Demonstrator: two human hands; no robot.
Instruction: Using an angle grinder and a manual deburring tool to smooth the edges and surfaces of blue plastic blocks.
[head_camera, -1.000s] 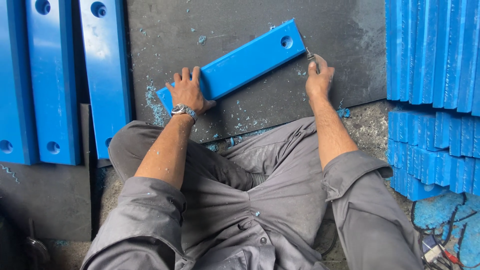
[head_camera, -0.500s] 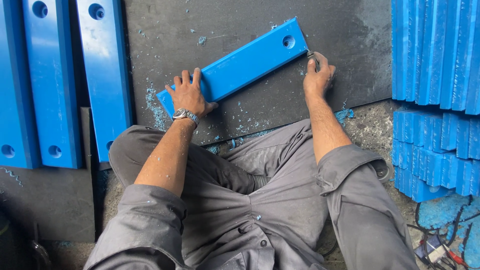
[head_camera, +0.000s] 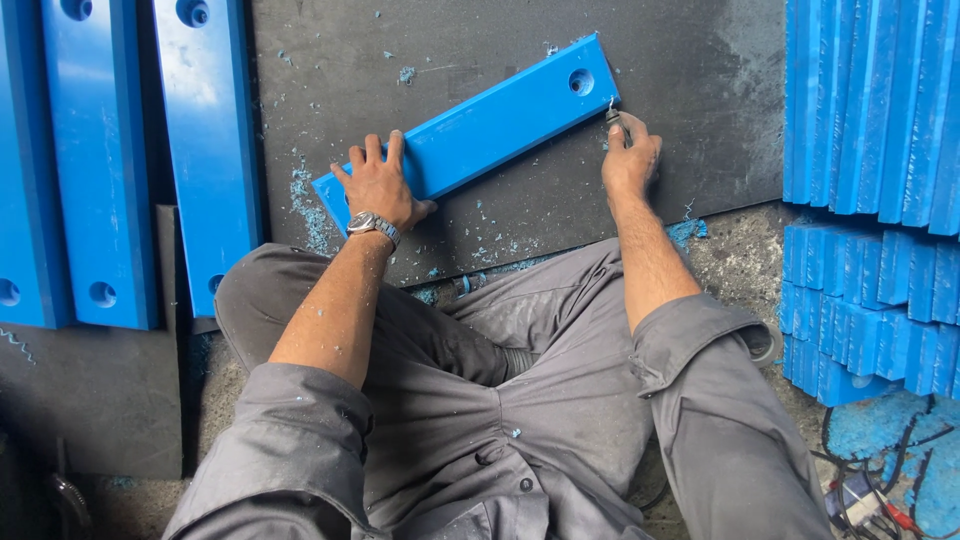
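Both hands are on the job: my left hand (head_camera: 380, 190) lies flat, fingers spread, pressing down on the near-left end of the blue plastic bar (head_camera: 470, 135), while my right hand (head_camera: 630, 160) is clenched around a small metal scraping tool (head_camera: 610, 110) whose tip meets the bar's far-right corner, just beside its round hole (head_camera: 580, 82). That bar lies slantwise on the dark mat (head_camera: 700, 120), which serves as my surface, with blue shavings (head_camera: 305, 195) scattered just left of the bar's near end.

To do this edge work well, I judge the left hand should keep its weight on the bar so it cannot pivot, and the tool should ride the edge at a steady angle with light, even strokes rather than digging in. Left of the bar lie three more long blue bars (head_camera: 205, 140); right of it stands a stack of blue pieces (head_camera: 870, 110), well apart.
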